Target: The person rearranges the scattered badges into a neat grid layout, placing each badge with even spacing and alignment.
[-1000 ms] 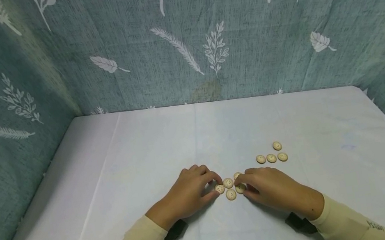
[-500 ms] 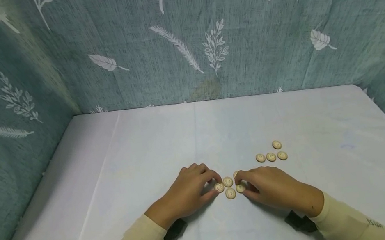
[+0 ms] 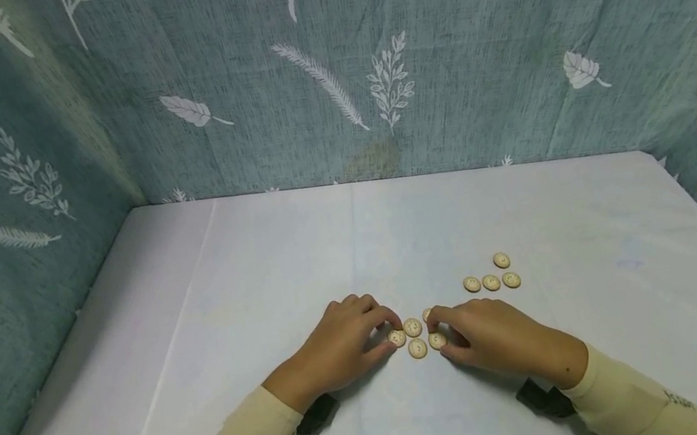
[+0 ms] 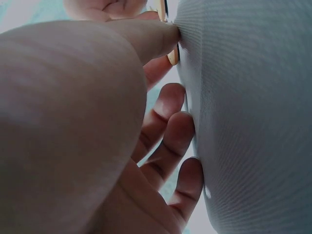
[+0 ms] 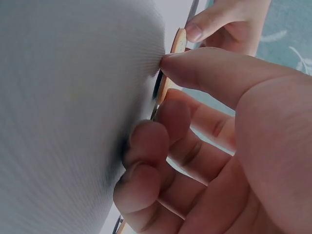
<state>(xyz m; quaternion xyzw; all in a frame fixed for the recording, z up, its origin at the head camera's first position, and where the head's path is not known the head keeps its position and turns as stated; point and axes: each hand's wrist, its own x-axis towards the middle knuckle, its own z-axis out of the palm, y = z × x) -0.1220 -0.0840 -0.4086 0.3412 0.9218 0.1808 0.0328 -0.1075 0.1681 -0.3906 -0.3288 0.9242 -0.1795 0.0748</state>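
Note:
Near the middle of the white table, several small, round, pale wooden discs with dark marks lie in a cluster. My left hand (image 3: pixel 354 344) pinches the leftmost disc (image 3: pixel 397 339) between thumb and index finger. At the right side, my right hand (image 3: pixel 498 338) has thumb and index finger at opposite edges of another disc (image 3: pixel 437 340). Its index finger partly covers a disc (image 3: pixel 427 315) just behind. Between the hands lie an upper disc (image 3: pixel 413 327) and a lower disc (image 3: pixel 418 348). In the right wrist view, a disc's thin edge (image 5: pixel 179 41) shows beyond the right thumb.
Farther back on the right, a second group holds a row of three discs (image 3: pixel 491 282) with one disc (image 3: pixel 501 260) behind the row's right end. The white cloth-covered table (image 3: pixel 260 261) meets a green leaf-patterned curtain (image 3: pixel 277 145) at the back and sides.
My right index finger has drawn slightly back to the right, with its disc shifted very slightly toward me. The left hand stays on its disc. The head view has tilted slightly.

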